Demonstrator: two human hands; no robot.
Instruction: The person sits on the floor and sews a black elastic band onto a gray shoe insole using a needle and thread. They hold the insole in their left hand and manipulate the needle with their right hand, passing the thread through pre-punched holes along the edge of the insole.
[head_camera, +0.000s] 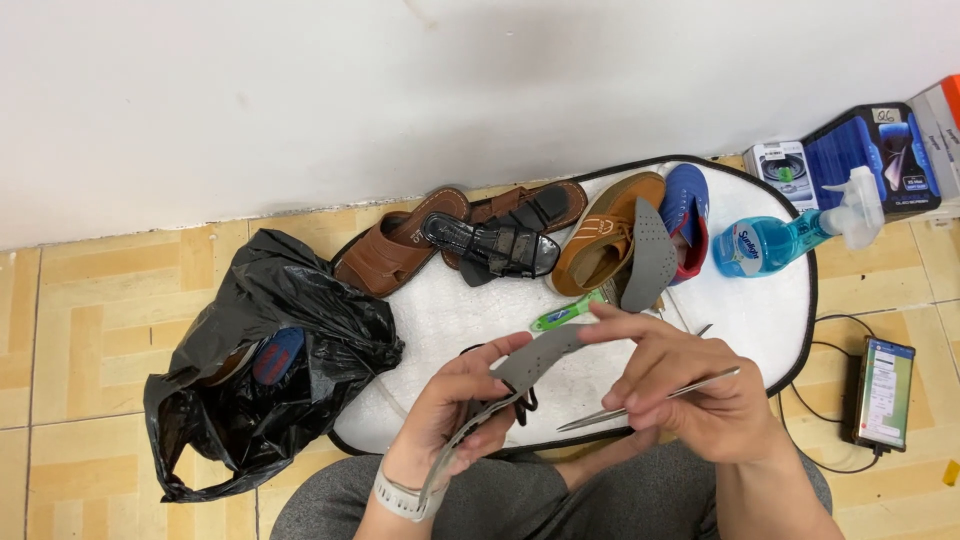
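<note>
Top right by the wall: dark blue box w/ small white label, grey-white box beside it. Blue spray bottle w/ blue-white label lies on the white mat. Left hand closed round grey perforated insole, over the mat's front edge. Right hand pinches the insole's tip, fingers half curled, also holding metal tweezers. Black plastic bag on the floor, open, w/ a blue-lined shoe inside.
</note>
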